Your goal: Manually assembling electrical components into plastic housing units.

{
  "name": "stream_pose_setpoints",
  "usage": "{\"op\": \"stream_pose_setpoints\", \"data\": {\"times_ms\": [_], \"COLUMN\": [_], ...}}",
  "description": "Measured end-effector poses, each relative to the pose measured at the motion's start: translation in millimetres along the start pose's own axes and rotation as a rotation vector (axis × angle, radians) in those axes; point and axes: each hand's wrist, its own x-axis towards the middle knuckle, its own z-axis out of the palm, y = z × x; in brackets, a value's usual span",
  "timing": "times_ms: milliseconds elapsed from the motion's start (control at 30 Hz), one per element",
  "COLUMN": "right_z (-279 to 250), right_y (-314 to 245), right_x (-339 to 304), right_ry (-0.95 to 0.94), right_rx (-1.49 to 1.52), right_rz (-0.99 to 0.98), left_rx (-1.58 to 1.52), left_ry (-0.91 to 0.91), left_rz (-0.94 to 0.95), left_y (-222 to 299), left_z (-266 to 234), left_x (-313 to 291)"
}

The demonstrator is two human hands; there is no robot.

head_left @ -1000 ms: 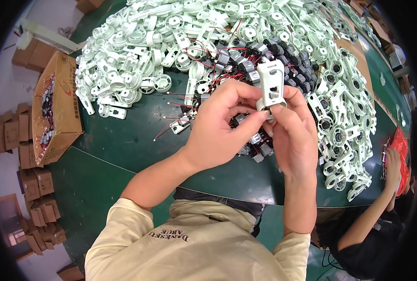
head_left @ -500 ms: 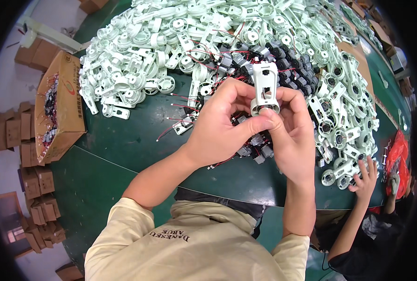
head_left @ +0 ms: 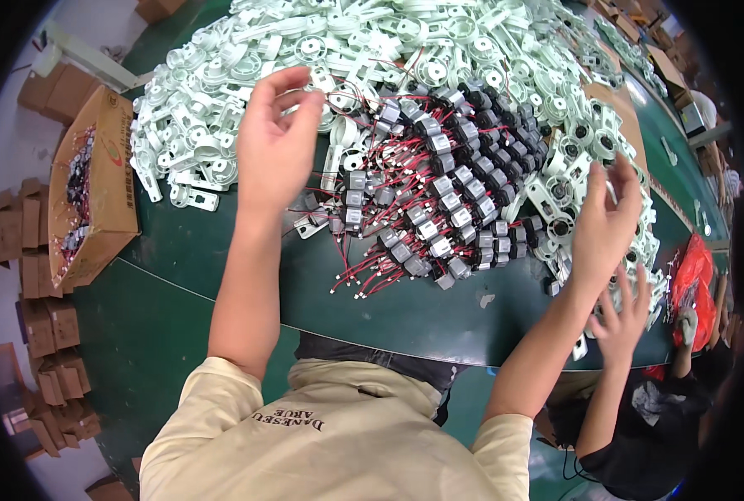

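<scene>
My left hand (head_left: 278, 142) is raised at the near edge of a heap of pale green plastic housings (head_left: 213, 104). Its fingers are loosely bent, thumb apart from them, and I see nothing between. Over on the right, my right hand (head_left: 607, 225) hangs above housings fitted with black parts (head_left: 547, 196). Thumb and fingers stand apart there, with no part visible in them. Between my hands lies a cluster of small grey and black motors (head_left: 447, 184) with thin red wires and white plugs.
A cardboard box (head_left: 109, 184) of wired motors stands at the table's left edge. Close by my right forearm is a co-worker's hand (head_left: 627, 313), spread over the housings. A red plastic bag (head_left: 693, 280) lies farther right. Stacked cartons (head_left: 50, 321) line the floor at left.
Both hands held a housing together over the motors; now they are apart. My left hand has moved left to the green heap, my right hand right to the fitted housings. The held housing left my grip.
</scene>
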Motion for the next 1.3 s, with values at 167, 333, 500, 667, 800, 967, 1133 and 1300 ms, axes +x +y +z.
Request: {"op": "stream_pose_setpoints", "data": {"times_ms": [167, 333, 500, 667, 800, 967, 1133, 1300], "right_z": [26, 40, 45, 43, 43, 36, 39, 43], "right_y": [-36, -26, -24, -26, -39, -80, -85, -76], "right_x": [-25, -23, -12, -13, -19, -52, -74, -71], "right_ry": [-0.266, -0.351, -0.338, -0.435, -0.288, -0.334, -0.503, -0.564], "right_rx": [0.046, -0.019, 0.067, 0.037, 0.089, 0.235, 0.339, 0.664], "right_rz": [-0.145, -0.127, -0.040, -0.068, -0.115, -0.367, -0.307, 0.070], "left_rx": [0.448, 0.720, 0.818, 0.620, 0.238, 0.119, -0.034, 0.033], "left_ry": [0.189, 0.170, 0.097, -0.063, -0.143, -0.241, -0.308, -0.306], "left_rz": [-0.002, 0.128, 0.159, 0.235, 0.120, 0.496, 0.585, 0.327], "left_y": [-20, -30, -26, -14, -6, 22, 23, 25], "left_z": [-38, -44, -38, -12, 1, 18, 36, 20], "left_x": [21, 22, 16, 7, 5, -19, -37, -25]}}
